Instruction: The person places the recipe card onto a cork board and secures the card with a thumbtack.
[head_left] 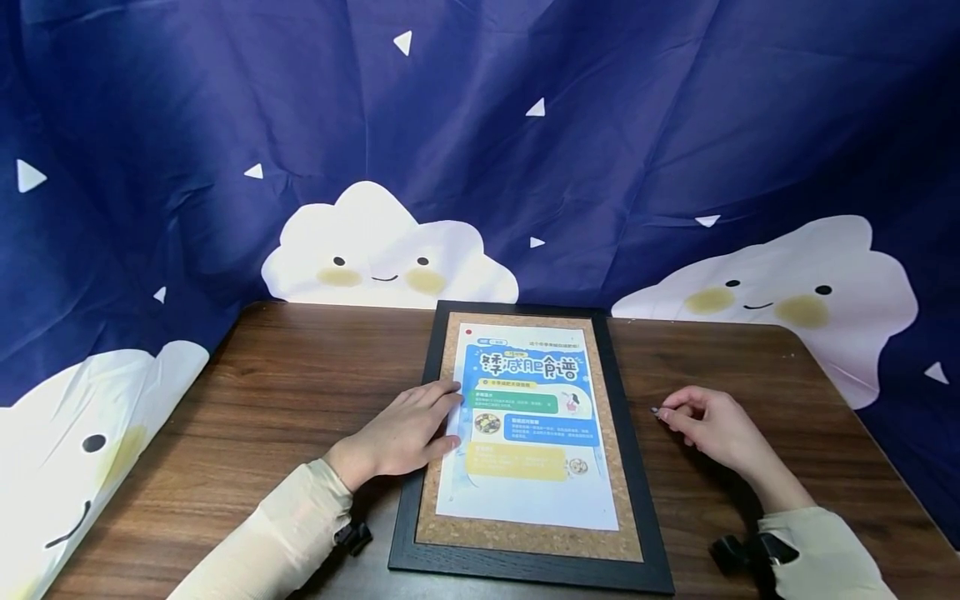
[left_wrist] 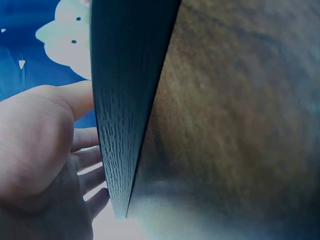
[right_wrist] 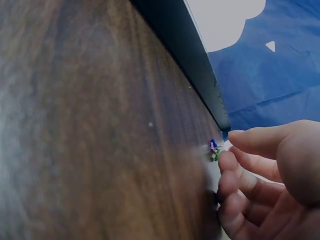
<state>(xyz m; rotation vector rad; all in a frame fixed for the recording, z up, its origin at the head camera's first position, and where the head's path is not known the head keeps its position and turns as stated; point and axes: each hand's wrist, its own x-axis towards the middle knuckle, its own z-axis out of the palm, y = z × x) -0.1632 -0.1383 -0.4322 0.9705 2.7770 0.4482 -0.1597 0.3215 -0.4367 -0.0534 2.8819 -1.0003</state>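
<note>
A printed sheet [head_left: 536,500] with blue, green and yellow blocks lies on a cork board [head_left: 525,537] in a black frame [head_left: 525,567]. A red push pin [head_left: 468,332] sits at the sheet's top left corner. My left hand [head_left: 405,429] rests across the frame's left side, its fingertips on the sheet's edge. To the right of the frame, my right hand [head_left: 708,425] pinches small push pins [right_wrist: 214,145] between thumb and fingers, above the table. Blue and green parts of them show in the right wrist view; how many there are is unclear.
The board lies flat on a brown wooden table [head_left: 330,350]. Behind the table hangs a dark blue cloth [head_left: 465,125] with white clouds and triangles. Black wrist straps with cameras [head_left: 742,554] hang under both sleeves.
</note>
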